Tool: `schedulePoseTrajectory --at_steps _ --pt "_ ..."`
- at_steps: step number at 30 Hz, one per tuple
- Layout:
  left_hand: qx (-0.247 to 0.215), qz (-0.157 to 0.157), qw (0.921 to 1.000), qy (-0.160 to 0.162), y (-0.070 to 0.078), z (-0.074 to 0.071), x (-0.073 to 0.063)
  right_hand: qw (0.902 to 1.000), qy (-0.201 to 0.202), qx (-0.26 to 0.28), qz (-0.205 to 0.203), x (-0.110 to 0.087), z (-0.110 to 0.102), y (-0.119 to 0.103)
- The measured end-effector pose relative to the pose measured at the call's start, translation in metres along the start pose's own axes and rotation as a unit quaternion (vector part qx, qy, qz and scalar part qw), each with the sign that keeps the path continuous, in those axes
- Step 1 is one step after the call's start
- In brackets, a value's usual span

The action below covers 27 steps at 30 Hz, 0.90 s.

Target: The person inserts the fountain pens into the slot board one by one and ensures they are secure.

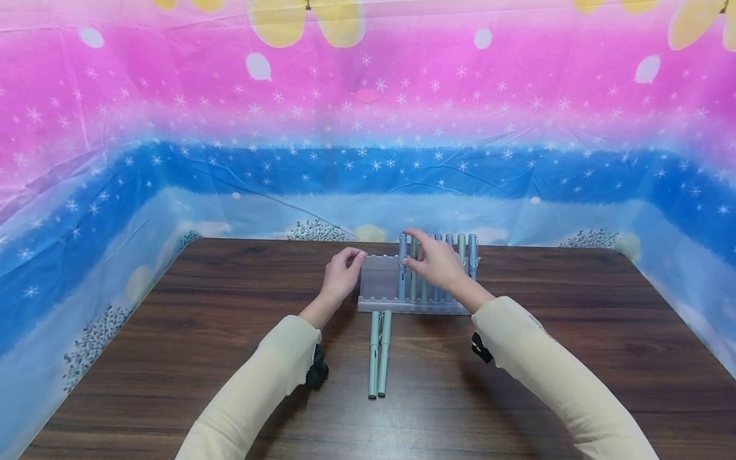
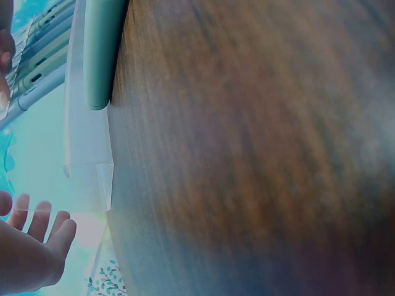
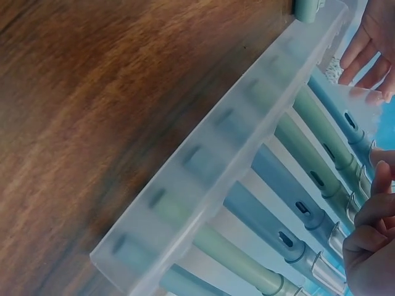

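A clear plastic pen rack (image 1: 379, 278) with notched edges stands on the table. Several blue and green capped pens lie side by side in its notches, filling the middle and right. My left hand (image 1: 343, 273) holds the rack's left edge near the far corner, fingers (image 2: 42, 219) at the clear wall. My right hand (image 1: 439, 263) reaches over the row and pinches the capped end of the leftmost blue pen (image 1: 402, 281), thumb by its clip. In the right wrist view the other fingers (image 3: 370, 237) curl above the neighbouring caps.
Two green pens (image 1: 374, 358) lie next to each other on the brown wooden table (image 1: 230, 332), just in front of the rack. A patterned pink and blue cloth (image 1: 368, 166) hangs around the table's back and sides.
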<state>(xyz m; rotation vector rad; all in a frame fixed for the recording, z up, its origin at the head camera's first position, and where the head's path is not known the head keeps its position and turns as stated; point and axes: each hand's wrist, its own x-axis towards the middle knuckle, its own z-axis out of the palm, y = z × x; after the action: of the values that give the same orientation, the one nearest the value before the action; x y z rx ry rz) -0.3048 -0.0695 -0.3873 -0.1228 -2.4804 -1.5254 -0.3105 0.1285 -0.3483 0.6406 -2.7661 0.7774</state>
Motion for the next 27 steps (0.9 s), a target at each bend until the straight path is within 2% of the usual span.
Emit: schedulePoseTrajectory --at_steps 10,27 --pt "0.000 0.002 1.0000 -0.001 0.0005 0.0000 0.0016 0.9995 -0.004 -0.028 0.011 0.0034 -0.0005 -0.0028" --pt "-0.007 0.005 1.0000 -0.004 -0.0016 -0.0002 0.0004 0.9997 -0.001 -0.019 0.016 0.0011 0.0002 -0.0037"
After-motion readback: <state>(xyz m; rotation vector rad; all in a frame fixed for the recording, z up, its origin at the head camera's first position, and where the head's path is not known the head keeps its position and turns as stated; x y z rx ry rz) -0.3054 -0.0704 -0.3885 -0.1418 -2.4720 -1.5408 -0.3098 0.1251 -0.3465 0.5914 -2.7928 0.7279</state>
